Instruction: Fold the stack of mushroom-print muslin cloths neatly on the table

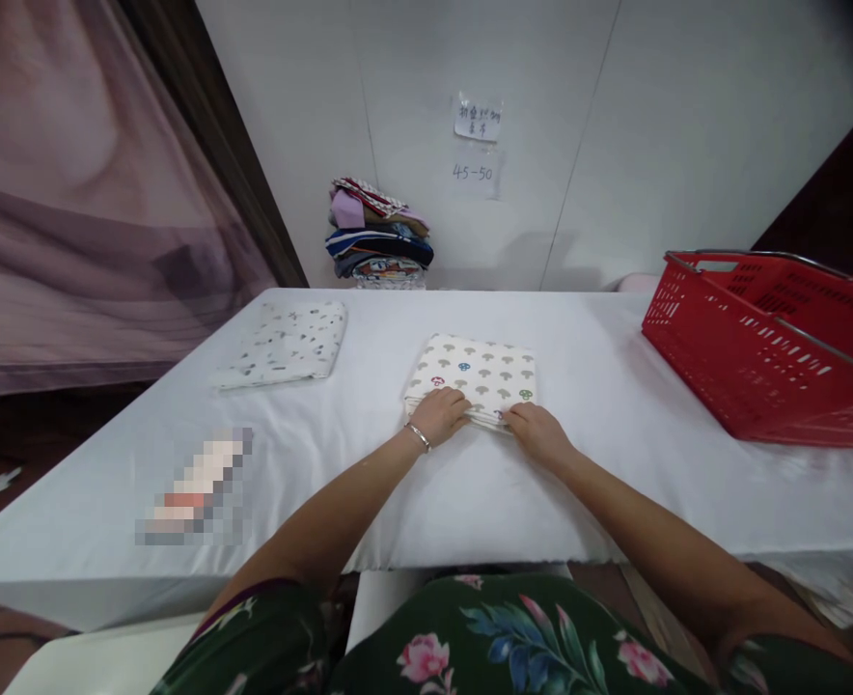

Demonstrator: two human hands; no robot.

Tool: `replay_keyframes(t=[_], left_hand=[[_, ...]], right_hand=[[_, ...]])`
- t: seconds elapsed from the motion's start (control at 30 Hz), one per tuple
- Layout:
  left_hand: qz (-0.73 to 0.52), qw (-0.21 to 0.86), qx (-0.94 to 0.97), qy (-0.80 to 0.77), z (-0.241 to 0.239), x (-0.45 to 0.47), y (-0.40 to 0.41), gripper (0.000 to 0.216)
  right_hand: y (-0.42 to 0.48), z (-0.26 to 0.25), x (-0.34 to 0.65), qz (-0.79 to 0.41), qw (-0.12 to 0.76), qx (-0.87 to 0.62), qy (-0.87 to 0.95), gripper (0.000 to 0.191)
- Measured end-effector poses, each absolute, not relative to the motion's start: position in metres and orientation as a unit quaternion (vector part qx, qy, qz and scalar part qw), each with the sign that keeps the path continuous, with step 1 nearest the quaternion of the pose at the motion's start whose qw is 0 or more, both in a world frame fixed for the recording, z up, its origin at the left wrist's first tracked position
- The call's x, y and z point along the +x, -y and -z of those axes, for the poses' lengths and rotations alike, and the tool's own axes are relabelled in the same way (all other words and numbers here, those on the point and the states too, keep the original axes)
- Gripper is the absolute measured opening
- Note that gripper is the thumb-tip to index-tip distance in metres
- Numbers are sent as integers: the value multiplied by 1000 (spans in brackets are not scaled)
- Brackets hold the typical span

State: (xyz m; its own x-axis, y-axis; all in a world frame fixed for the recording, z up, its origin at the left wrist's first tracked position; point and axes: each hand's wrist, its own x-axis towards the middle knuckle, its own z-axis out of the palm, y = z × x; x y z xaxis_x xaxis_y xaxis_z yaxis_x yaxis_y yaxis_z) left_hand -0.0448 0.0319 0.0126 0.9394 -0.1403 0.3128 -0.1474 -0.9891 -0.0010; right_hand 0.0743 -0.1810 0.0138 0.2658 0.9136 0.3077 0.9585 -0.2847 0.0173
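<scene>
A white cloth with a mushroom print [495,372], folded into a thick, roughly square bundle, lies in the middle of the white-covered table [586,347]. My left hand [437,415], a silver bracelet at its wrist, grips the near edge of the cloth left of its middle. At the near right corner, my right hand [538,432] pinches the same edge. The layers show between the two hands, while the fingertips are partly hidden by the fold. Farther left lies another folded white cloth with small dark prints [288,343], touched by neither hand.
A red plastic basket [759,357] with metal handles stands at the table's right. Several folded fabrics are piled in a stack [379,236] against the back wall. A blurred-out oblong object [199,487] lies at the front left. Paper signs [477,121] hang on the wall.
</scene>
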Motion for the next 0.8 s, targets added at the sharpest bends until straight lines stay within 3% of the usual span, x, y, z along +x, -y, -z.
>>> replay_keyframes(t=[0.57,0.8], left_hand=[[-162,-9,986,38,-21,-40,-22,16],[-187,23,981,50,-10,-41,-33,16]], right_hand=[[187,-10,69,129,108,-802,573,31],[193,-12,73,132,75,-807,571,30]])
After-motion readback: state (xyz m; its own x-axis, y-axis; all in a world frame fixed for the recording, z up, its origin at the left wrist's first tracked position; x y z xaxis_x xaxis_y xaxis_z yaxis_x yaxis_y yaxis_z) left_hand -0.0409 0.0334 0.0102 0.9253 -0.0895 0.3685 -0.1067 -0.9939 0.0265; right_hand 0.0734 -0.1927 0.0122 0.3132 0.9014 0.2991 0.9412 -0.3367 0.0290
